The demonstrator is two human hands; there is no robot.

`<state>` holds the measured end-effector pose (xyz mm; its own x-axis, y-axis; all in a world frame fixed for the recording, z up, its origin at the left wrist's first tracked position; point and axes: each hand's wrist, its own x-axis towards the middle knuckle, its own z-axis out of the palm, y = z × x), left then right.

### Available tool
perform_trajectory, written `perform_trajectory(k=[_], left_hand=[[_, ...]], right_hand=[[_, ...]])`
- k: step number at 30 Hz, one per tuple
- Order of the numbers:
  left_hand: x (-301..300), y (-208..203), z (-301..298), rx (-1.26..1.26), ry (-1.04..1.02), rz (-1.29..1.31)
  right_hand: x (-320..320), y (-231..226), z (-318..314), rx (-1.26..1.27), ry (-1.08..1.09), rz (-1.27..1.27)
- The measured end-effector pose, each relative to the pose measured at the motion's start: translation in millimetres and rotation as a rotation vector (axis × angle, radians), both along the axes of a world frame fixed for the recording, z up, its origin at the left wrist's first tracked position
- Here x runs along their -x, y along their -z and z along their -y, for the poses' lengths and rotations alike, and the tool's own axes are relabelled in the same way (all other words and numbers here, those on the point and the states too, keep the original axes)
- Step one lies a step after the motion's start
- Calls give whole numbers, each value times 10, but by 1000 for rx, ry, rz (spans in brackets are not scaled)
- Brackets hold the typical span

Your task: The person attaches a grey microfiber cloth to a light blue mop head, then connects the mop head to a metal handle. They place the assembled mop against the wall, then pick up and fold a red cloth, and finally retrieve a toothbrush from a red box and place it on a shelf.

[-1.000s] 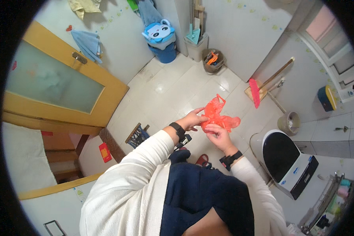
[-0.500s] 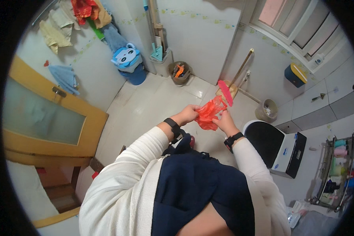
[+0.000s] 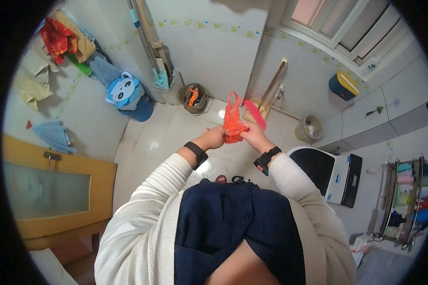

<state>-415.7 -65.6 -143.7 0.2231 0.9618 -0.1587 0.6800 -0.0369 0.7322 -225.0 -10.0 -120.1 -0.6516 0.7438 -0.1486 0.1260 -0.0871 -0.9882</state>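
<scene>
A thin red plastic bag [image 3: 232, 116] hangs between my two hands, gathered narrow, with a looped handle sticking up at its far end. My left hand [image 3: 215, 137] grips its left side, fingers closed. On the other side my right hand [image 3: 255, 136] pinches the bag's lower right part. Both hands are out in front of me over the tiled floor. Beyond them stands a brown waste bin [image 3: 195, 99] with orange and dark rubbish in it.
Against the far wall are a mop bucket [image 3: 169, 88], a blue bin [image 3: 139, 111] and a dustpan [image 3: 258, 111] with a pink brush. At right stand a small bin [image 3: 309, 128], a black-lidded washing machine [image 3: 309, 166] and a wire rack [image 3: 390, 209]. A yellow door [image 3: 104, 190] is at left.
The bag was spread wider and crumpled; now it is drawn narrow with its handle loop upright. My hands have come closer together. The view has shifted so the room sits further left.
</scene>
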Motion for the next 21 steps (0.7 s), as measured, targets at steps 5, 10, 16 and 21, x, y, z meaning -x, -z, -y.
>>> perform_trajectory(k=[5,10,16,21], left_hand=[[269,154,-469,-176,-216,358],[221,-103,-442,-574,-246,74],[133,-91,-567,-329,45,-162],[-42,292,-800,-338,-99,-229]], right_hand=[[21,-50,-170,-28,247,-73],[38,-80,-248,85,74,-262],[-21,99,-546,160,-97,-89],[-73,512,-890,-73,86,5]])
